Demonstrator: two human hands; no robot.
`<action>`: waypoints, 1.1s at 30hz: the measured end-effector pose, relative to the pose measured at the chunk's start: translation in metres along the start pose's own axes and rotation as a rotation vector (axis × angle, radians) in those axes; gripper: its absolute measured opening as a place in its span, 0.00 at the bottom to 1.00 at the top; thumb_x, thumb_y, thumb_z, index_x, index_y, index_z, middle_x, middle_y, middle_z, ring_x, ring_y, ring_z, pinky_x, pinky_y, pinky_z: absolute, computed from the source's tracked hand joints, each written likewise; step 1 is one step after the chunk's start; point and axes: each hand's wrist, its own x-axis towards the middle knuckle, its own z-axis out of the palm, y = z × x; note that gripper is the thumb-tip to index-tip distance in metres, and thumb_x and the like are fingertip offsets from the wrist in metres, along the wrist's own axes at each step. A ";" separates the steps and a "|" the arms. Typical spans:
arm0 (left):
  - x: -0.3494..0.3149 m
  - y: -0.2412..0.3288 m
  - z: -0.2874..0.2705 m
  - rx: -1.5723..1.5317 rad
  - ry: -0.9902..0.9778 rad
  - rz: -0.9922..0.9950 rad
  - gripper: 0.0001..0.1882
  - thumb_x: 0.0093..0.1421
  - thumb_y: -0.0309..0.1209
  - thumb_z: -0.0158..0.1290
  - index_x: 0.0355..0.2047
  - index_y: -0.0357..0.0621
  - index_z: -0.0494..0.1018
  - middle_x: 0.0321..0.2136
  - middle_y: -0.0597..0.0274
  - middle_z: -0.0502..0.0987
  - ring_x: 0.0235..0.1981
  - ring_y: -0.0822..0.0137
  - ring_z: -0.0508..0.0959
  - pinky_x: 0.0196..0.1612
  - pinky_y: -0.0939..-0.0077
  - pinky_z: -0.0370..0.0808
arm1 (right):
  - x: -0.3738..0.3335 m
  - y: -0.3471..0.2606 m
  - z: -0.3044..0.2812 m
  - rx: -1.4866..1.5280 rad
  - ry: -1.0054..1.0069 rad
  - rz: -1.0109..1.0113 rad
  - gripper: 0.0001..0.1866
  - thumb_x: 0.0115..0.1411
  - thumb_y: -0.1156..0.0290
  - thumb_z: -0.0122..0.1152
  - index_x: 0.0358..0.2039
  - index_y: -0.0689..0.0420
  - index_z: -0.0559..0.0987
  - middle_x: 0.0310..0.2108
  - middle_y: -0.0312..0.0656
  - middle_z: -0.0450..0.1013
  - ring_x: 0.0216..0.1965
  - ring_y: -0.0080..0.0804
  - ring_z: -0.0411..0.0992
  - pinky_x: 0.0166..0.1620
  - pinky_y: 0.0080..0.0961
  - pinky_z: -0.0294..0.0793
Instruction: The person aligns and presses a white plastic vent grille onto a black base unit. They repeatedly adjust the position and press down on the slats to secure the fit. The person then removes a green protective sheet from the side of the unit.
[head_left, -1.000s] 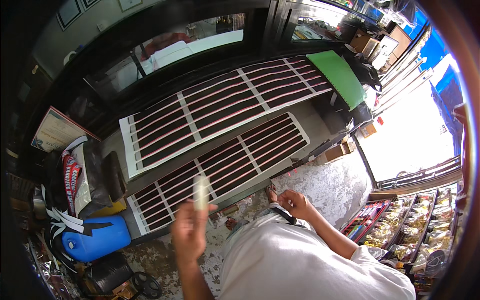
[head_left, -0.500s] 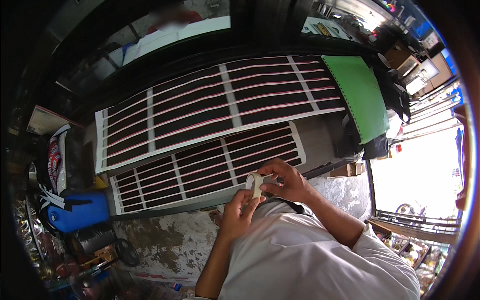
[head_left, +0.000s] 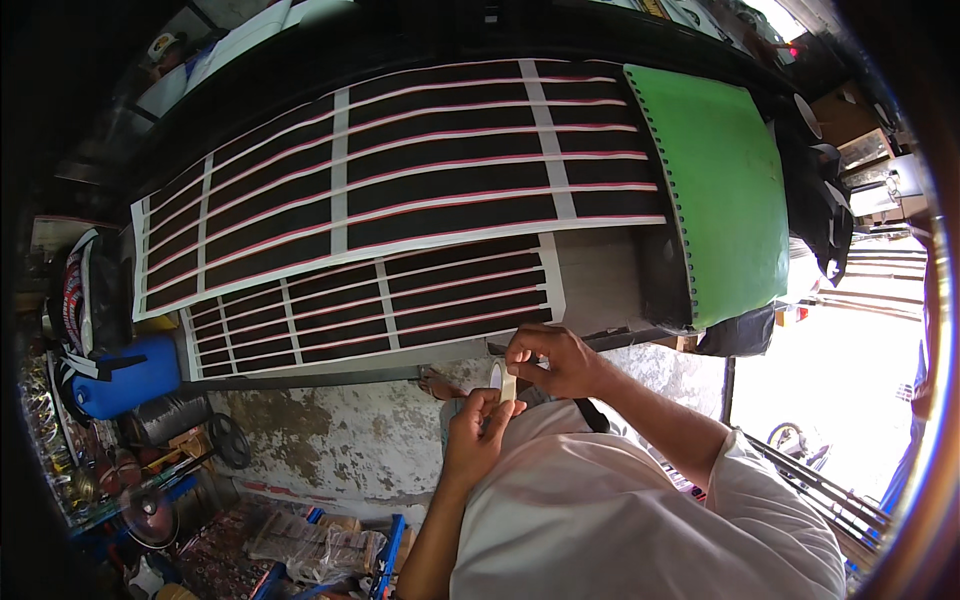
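A roll of pale cream adhesive tape (head_left: 508,387) stands on edge between my hands, in front of my body. My left hand (head_left: 477,432) grips it from below, the thumb and fingers closed on its lower rim. From the upper right, my right hand (head_left: 558,362) pinches at the roll's top edge with bent fingers. Whether a loose end of tape is between those fingertips is too small to tell. Beyond the hands lie two long printed sheets, a larger one (head_left: 440,172) overlapping a smaller one (head_left: 345,312), both black with white and red stripes.
A green spiral-edged mat or cover (head_left: 715,190) lies at the table's right end, beside black bags (head_left: 738,333). To the left stands a blue container (head_left: 135,380). Wrapped bundles (head_left: 320,548) sit low at the left. A peeling wall (head_left: 330,440) runs below the table edge.
The view has shifted, so the sheets and green cover appear farther left or nearer. My right hand's fingers have moved up to the roll's top edge; both hands keep the tape.
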 end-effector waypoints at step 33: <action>0.039 -0.016 0.050 -0.074 -0.196 0.158 0.09 0.79 0.30 0.52 0.52 0.36 0.72 0.44 0.55 0.89 0.43 0.73 0.82 0.59 0.74 0.69 | 0.174 0.180 -0.101 -0.622 0.546 -0.374 0.28 0.63 0.72 0.72 0.63 0.59 0.76 0.60 0.55 0.75 0.64 0.54 0.72 0.66 0.46 0.74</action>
